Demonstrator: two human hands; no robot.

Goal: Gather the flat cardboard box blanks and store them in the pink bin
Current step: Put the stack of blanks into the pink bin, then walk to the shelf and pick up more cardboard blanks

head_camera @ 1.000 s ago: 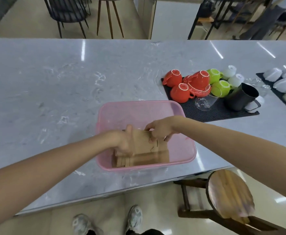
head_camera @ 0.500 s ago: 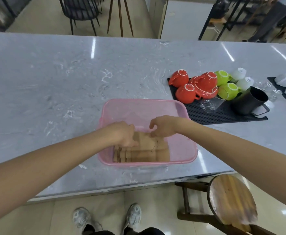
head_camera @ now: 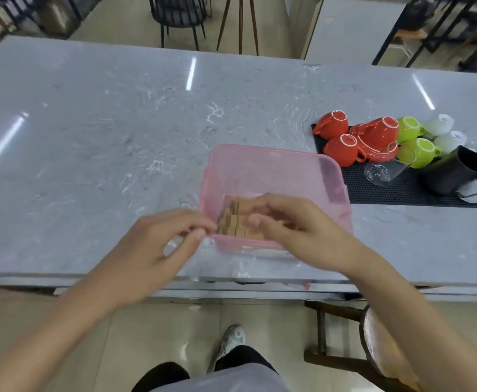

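Note:
The pink bin [head_camera: 274, 168] stands on the grey marble counter near its front edge. Brown flat cardboard box blanks [head_camera: 231, 224] lie stacked in the bin's near part, partly hidden by my right hand. My left hand [head_camera: 158, 247] hovers just outside the bin's near-left corner, fingers loosely curled and holding nothing. My right hand [head_camera: 291, 224] is over the bin's near rim above the blanks, fingers spread and empty.
A black mat [head_camera: 401, 190] to the right carries upturned red cups [head_camera: 342, 145], green cups [head_camera: 418, 148], white cups, a glass and a black pitcher [head_camera: 455, 171]. A wooden stool [head_camera: 384, 352] stands below the counter edge at my right. Chairs stand beyond the counter.
Both hands have let go of the blanks and pulled back toward me, out of the bin. The blanks stay in the bin. My view has tilted down and left.

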